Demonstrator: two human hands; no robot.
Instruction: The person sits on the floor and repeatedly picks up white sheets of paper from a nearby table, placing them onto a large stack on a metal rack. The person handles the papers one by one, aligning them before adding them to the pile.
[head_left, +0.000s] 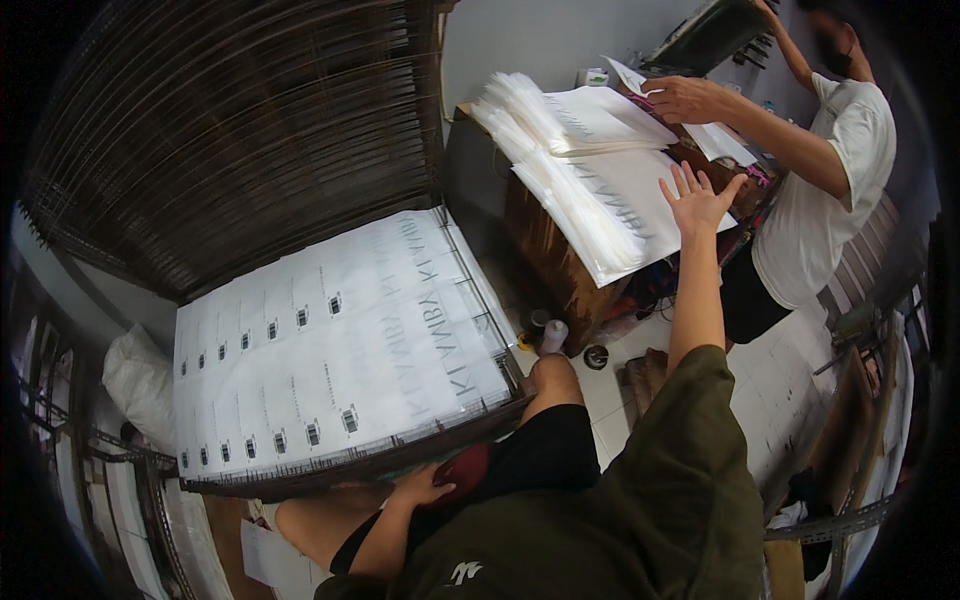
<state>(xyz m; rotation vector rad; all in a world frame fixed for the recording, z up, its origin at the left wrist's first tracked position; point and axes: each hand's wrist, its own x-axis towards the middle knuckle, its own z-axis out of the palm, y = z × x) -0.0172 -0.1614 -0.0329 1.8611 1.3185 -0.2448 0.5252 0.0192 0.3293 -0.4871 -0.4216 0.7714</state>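
Observation:
My right hand (697, 203) is held out at the end of a raised arm, palm showing and fingers spread, with nothing in it. It is beside the stack of white printed sheets or bags (600, 195) on the wooden table; I cannot tell whether it touches them. My left hand (425, 487) lies low in my lap by a red patch on my dark shorts, fingers stretched and holding nothing visible. In front of me, a metal drying rack (500, 345) carries overlapping rows of white printed sheets (350, 330).
Raised rack shelves (240, 120) stand behind the sheets. At right, a person in a white shirt (840, 180) lifts a dark framed panel (705, 40) and fingers a white sheet (625, 75). A bottle (553, 337) and jar (595, 357) stand on the floor; a white sack (138, 380) is left.

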